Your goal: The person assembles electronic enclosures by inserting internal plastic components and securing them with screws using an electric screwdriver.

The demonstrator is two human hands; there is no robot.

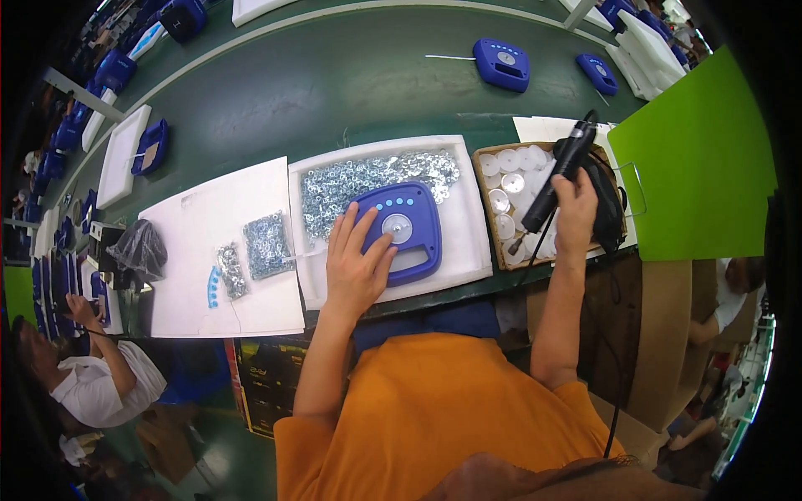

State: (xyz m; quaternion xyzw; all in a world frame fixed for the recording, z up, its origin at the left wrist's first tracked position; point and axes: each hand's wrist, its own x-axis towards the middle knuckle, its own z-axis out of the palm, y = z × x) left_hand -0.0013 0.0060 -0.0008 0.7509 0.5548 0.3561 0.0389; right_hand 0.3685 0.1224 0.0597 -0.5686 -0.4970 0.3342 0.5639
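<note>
A blue plastic casing (424, 219) with a handle slot, a row of light-blue dots and a round clear disc (398, 228) lies in a white foam tray (468, 250). My left hand (355, 260) rests on its left side, fingers spread, the fingertips by the disc. Small silvery metal washers (334, 188) fill the back of the tray, partly covered by the casing. Wrapped in my right hand (574, 209) is a black electric screwdriver (558, 179), tilted with its tip low and left. It hangs over a cardboard box (493, 238) of white round discs (507, 225).
Left of the tray, a white board (196, 250) carries bags of small metal parts (267, 244), a blue dotted strip (214, 288) and a dark plastic bag (140, 250). More blue casings (503, 65) lie on the green bench. A green panel (697, 167) stands right; a co-worker (104, 376) is left.
</note>
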